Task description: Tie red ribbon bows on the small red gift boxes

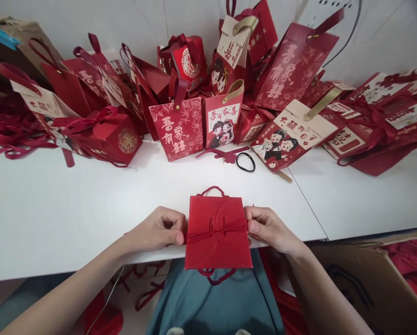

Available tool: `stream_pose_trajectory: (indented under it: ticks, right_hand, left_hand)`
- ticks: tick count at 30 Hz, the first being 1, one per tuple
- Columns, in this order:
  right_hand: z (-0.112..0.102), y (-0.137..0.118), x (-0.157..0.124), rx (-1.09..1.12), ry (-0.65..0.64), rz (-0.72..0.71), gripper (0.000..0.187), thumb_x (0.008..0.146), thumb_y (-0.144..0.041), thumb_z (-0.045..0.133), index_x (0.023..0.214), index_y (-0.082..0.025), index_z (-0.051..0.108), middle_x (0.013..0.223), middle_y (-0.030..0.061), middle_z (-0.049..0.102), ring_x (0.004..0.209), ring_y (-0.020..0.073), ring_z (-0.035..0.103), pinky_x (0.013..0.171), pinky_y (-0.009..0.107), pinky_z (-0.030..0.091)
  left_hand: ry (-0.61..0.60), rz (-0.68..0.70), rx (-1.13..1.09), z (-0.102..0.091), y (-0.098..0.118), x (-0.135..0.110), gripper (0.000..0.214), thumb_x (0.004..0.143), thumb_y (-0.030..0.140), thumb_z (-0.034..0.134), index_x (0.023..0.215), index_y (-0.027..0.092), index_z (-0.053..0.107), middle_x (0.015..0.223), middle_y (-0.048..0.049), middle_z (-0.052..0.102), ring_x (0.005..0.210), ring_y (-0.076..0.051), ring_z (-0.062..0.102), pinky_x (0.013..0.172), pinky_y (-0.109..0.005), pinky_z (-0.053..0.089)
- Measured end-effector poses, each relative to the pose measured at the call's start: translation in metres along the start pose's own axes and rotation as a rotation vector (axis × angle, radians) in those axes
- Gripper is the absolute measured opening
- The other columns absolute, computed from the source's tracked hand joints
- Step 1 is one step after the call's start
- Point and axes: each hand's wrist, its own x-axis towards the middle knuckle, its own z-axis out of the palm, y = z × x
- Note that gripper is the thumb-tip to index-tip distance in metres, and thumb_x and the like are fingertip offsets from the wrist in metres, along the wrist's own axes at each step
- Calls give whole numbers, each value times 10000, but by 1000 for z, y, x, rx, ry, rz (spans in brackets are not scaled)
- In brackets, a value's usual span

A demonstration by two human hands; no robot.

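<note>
A red gift box with twisted cord handles is at the table's front edge, its flat square face toward me. A thin dark red ribbon runs across that face and is gathered at the middle by two short slots. My left hand is closed at the box's left side, where the ribbon reaches its fingers. On the right side my right hand pinches the ribbon's other end. The cord handle loops out at the far edge, and another hangs over the near edge.
Several red and cream gift boxes stand along the back of the white table. A black hair tie and a loose ribbon piece lie before them. Ribbons are heaped at left. A cardboard carton stands below right.
</note>
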Motion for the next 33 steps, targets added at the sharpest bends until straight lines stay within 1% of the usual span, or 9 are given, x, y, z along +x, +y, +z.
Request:
stream_pose_trajectory:
  ticks: [5,9,14,18,22,26,29,33]
  right_hand:
    - [1,-1,0,-40,22,4,431,751,-517,639,596,-171,435,530,-47,430,466,59,375,410,175,249]
    - [5,-3,1,-54,47,20,431,739,-533,643,601,-165,467,584,-22,491,516,82,446,473,204,334]
    - [5,-4,3,-68,19,27,422,745,-546,631,605,-171,498,598,8,554,554,121,502,535,250,394]
    - [5,-2,2,-57,26,37,394,764,-527,621,616,-177,515,617,21,571,567,134,514,535,258,401]
    - [6,-3,1,-27,14,27,365,792,-494,609,634,-173,538,620,25,577,581,131,520,538,252,401]
    - [9,-6,1,59,-12,41,317,804,-447,618,655,-174,558,621,6,558,564,110,502,511,232,378]
    - [10,-7,2,82,-11,45,307,803,-439,622,653,-178,561,609,-1,539,554,106,490,488,228,358]
    - [11,-7,4,80,-2,44,324,794,-451,627,635,-179,553,607,8,544,552,116,492,482,236,354]
  left_hand:
    - [-26,10,-3,-2,-1,1,605,632,539,716,464,164,272,457,77,258,455,-40,189,424,-221,122]
    - [-33,8,31,-3,0,1,596,659,533,698,460,161,277,464,75,249,468,-46,180,429,-227,119]
    - [-20,-31,53,0,5,1,609,640,607,667,440,164,301,466,60,278,466,-55,204,426,-235,139]
    - [1,-54,60,4,10,2,631,614,666,642,429,169,299,472,50,275,470,-66,227,423,-242,154]
    - [-1,-71,92,4,10,3,635,603,688,630,432,171,302,489,45,272,478,-73,235,420,-242,166]
    - [-30,-100,78,2,8,1,591,655,600,657,438,174,311,476,48,281,471,-72,231,415,-241,173]
    - [-45,-98,70,2,7,1,560,689,526,671,451,174,305,479,54,267,468,-68,209,416,-241,166]
    - [-48,-73,94,2,7,2,570,697,533,661,462,175,284,484,56,255,467,-65,204,417,-243,162]
